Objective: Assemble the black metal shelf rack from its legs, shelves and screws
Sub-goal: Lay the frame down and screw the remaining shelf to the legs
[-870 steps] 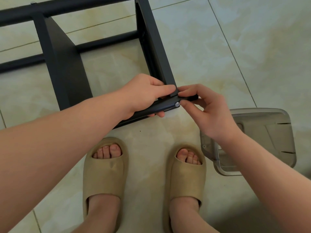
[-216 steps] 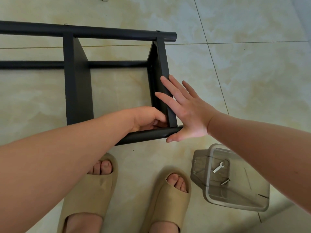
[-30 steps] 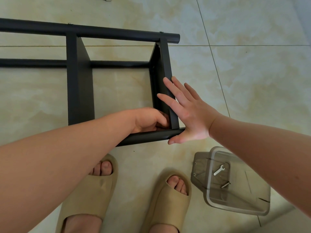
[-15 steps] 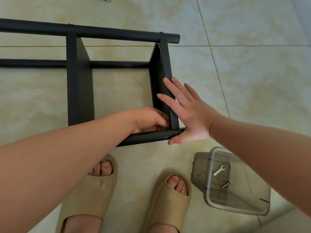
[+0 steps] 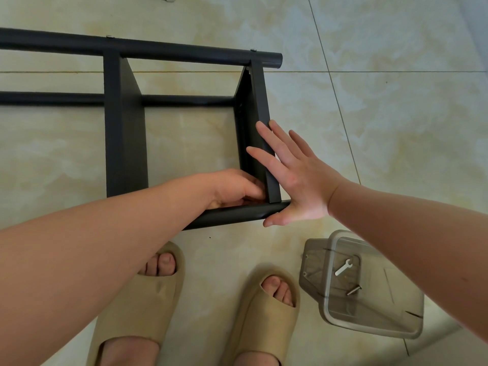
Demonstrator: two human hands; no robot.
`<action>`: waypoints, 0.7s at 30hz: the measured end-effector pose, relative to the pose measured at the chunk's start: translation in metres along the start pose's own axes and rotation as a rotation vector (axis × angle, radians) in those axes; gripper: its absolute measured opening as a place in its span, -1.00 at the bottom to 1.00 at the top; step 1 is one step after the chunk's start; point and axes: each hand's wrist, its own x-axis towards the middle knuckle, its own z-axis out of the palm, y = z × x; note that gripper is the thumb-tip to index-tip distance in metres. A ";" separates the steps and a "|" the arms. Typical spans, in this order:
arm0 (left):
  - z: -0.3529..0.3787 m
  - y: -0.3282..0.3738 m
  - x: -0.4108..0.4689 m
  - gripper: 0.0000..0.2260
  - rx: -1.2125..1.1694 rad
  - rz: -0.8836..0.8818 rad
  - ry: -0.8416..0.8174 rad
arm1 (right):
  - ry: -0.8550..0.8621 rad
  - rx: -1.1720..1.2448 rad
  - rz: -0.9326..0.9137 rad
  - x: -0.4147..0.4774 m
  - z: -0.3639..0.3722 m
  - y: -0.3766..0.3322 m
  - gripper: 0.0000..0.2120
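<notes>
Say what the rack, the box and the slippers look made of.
Rack: likely metal, matte black paint, round tubes with screw heads. Box: smoky clear plastic; the wrench inside shows through. Slippers: probably moulded foam, dull beige, thick and seamless.

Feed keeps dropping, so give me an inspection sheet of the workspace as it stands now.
Surface: beige tiled floor.
Job's things: black rack on its side; end shelf meets near leg; two screw heads on far leg.
Clutter: clear box holding a small wrench and a bolt.
Grippers: left hand, fingers curled inside the shelf-leg corner, contents hidden; right hand flat against the end shelf's outer face.
Cables: nothing seen.
Surroundings: tan slippers on the person's feet.
</notes>
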 end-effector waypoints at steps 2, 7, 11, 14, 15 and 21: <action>0.000 0.001 -0.001 -0.83 -0.049 -0.001 -0.026 | -0.003 -0.005 0.000 0.000 0.000 0.000 0.23; 0.001 0.004 -0.004 -0.80 -0.060 -0.035 -0.066 | -0.005 -0.010 0.003 0.000 -0.001 0.000 0.23; 0.002 0.005 -0.004 -0.77 0.068 -0.051 0.026 | -0.009 -0.014 0.002 -0.001 -0.001 0.000 0.23; 0.002 0.003 -0.003 -0.80 0.074 -0.027 0.041 | -0.012 -0.017 0.004 -0.001 -0.001 0.000 0.24; 0.001 0.003 -0.002 -0.88 0.081 -0.020 0.040 | -0.013 -0.015 0.005 -0.001 -0.001 0.000 0.24; 0.000 0.003 -0.004 -0.86 0.004 -0.056 -0.004 | -0.004 -0.002 0.006 -0.001 -0.001 0.000 0.23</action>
